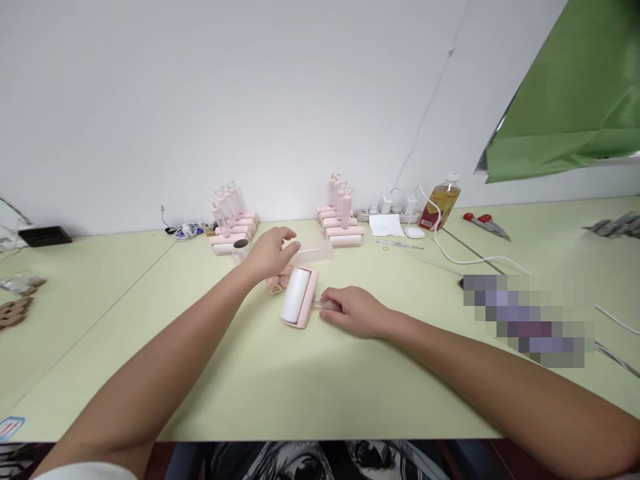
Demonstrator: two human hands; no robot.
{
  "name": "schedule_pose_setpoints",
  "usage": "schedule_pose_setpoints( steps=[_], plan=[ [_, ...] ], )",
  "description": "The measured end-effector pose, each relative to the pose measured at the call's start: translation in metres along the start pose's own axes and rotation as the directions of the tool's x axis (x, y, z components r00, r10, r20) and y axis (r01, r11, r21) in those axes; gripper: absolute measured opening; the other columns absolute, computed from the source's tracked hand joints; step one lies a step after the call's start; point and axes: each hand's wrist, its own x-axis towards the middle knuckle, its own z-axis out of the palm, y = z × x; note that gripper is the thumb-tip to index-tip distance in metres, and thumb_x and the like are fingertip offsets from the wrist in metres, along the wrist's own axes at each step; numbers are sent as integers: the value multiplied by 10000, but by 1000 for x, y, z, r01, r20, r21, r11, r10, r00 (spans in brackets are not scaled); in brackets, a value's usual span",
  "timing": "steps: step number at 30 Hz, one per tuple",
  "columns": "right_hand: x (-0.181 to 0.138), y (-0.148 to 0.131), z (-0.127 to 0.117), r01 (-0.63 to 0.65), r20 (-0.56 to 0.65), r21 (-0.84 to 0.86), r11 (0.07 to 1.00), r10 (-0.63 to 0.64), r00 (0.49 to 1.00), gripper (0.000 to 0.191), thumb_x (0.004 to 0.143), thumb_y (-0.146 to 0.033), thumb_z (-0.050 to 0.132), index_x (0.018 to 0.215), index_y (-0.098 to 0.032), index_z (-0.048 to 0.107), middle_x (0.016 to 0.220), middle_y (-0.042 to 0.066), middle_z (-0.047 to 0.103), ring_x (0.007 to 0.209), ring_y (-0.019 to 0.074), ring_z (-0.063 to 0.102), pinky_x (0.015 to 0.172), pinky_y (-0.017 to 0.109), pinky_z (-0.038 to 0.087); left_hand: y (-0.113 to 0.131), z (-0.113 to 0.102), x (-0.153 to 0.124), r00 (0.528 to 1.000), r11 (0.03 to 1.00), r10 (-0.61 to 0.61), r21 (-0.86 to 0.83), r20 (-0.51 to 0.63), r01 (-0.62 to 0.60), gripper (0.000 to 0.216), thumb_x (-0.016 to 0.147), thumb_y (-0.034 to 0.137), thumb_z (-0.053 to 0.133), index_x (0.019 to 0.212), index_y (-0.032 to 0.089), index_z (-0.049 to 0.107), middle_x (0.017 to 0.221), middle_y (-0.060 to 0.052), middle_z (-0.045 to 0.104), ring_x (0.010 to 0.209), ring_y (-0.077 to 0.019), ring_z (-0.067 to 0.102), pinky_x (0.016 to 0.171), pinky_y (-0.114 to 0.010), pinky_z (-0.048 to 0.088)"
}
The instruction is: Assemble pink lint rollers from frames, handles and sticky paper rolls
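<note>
Across the lower two thirds of the frame spreads a pale green table (pixel 310 380), with a white wall behind it and a green sheet (pixel 570 100) hanging in the upper right corner. Both forearms reach in from the bottom edge toward the middle of the frame. At centre lies a pink roller (pixel 299 297) with a white drum, flat on the table. The right hand (pixel 357 311) rests just right of it, fingers curled around a clear handle (pixel 325 305) that juts from the roller's side. The left hand (pixel 270 252) hovers just above and left of the roller, fingers loosely spread and touching the end of a clear cover (pixel 314 251) that lies behind the roller. Small pink pieces (pixel 277 282) sit under that hand, beside the roller.

Behind, against the wall, stand two stacks of pink rollers: one (pixel 233 227) left of centre, one (pixel 341 220) right of centre. Further right are a power strip (pixel 390 212) with plugs, a white cable (pixel 460 257), a bottle (pixel 441 205) of amber liquid and red scissors (pixel 485 223). A black box (pixel 44 235) sits at the far left edge.
</note>
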Motion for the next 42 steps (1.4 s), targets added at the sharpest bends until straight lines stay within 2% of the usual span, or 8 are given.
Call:
schedule_pose_setpoints(
  steps=[4,8,12,15,17,24,37,42],
  plan=[
    [0,0,-1,3,6,11,1000,-3,1000,210,874,-395,540,909,-199,609,695,10,616,606,149,516,554,256,299,-5,25,39,964,966,6,246,264,-74,485,844,424,511,1272,198,529,1299,-112,589,1187,-305,519,982,-436,377],
    [-1,2,0,8,-7,77,997,-8,1000,214,875,-404,533,857,-198,586,660,-17,562,590,130,491,551,246,303,-6,51,65,937,959,-18,271,350,-83,652,675,369,701,1283,226,516,1176,-111,666,1137,-340,551,998,-504,333],
    [0,4,2,-48,-71,199,979,64,995,200,866,-399,535,862,-202,566,626,-43,506,575,119,463,544,243,315,-2,47,73,936,966,-26,250,351,-67,543,698,378,684,1203,228,556,1110,-80,690,1045,-290,606,992,-442,352],
    [2,4,5,-115,-128,288,951,157,979,201,858,-407,537,860,-207,559,612,-54,478,565,115,447,530,241,312,3,23,66,968,985,-29,171,249,-14,540,812,494,544,1273,220,484,1237,-90,615,1037,-235,604,869,-325,438],
    [4,4,7,-141,-171,320,937,204,964,211,854,-418,536,835,-208,547,603,-60,456,560,114,435,522,242,303,7,3,55,989,995,-60,-77,133,71,515,817,544,529,1216,217,524,1126,-74,646,927,-215,623,746,-290,459],
    [9,6,11,-127,-260,360,924,230,938,225,851,-437,538,838,-212,536,612,-64,451,564,116,434,537,248,320,6,-36,6,978,936,-81,-322,190,140,494,792,548,575,1142,200,582,923,-43,650,778,-193,613,647,-287,449],
    [6,9,10,-112,-291,359,927,226,930,226,857,-427,521,799,-208,518,594,-67,412,562,121,406,544,255,307,28,1,-27,955,971,66,-240,288,6,539,882,539,448,1319,245,564,813,-15,687,749,-214,629,662,-298,478],
    [10,10,11,-99,-282,475,874,258,924,227,827,-426,561,807,-200,552,598,-66,404,559,115,394,542,250,304,36,2,-31,968,947,213,214,135,-239,612,864,557,487,1350,185,499,1220,-131,612,1071,-311,573,860,-415,464]
  ],
)
